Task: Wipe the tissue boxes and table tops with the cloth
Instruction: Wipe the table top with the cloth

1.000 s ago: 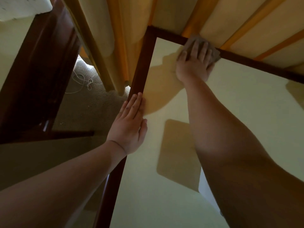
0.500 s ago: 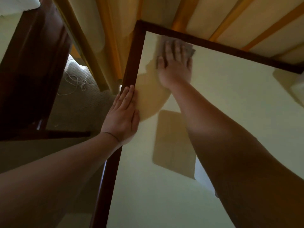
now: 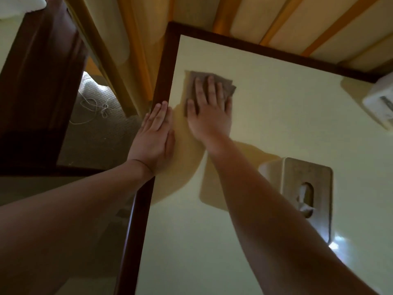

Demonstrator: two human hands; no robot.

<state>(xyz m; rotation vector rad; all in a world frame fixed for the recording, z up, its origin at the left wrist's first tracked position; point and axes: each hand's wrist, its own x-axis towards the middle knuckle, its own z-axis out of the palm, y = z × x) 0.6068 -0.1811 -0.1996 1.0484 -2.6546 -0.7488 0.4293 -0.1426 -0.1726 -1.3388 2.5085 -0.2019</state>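
Observation:
A pale glossy table top [image 3: 276, 116] with a dark wooden rim fills the right of the view. My right hand [image 3: 209, 116] presses flat, fingers straight, on a folded grey-brown cloth [image 3: 195, 78] near the table's far left corner. My left hand [image 3: 154, 137] rests flat on the table's left rim, fingers straight. A beige tissue box [image 3: 306, 188] with an oval slot stands to the right of my right forearm. A second white tissue box [image 3: 380, 103] sits at the right edge of the view.
Cream and orange curtains [image 3: 255, 15] hang behind the table. On the left stands dark wooden furniture [image 3: 38, 86] above carpet [image 3: 95, 143] with a loose white cord [image 3: 95, 107].
My right hand has drawn the cloth from the far rim leftward and then toward me across the table top. The left hand stays on the rim. Both tissue boxes have come into view.

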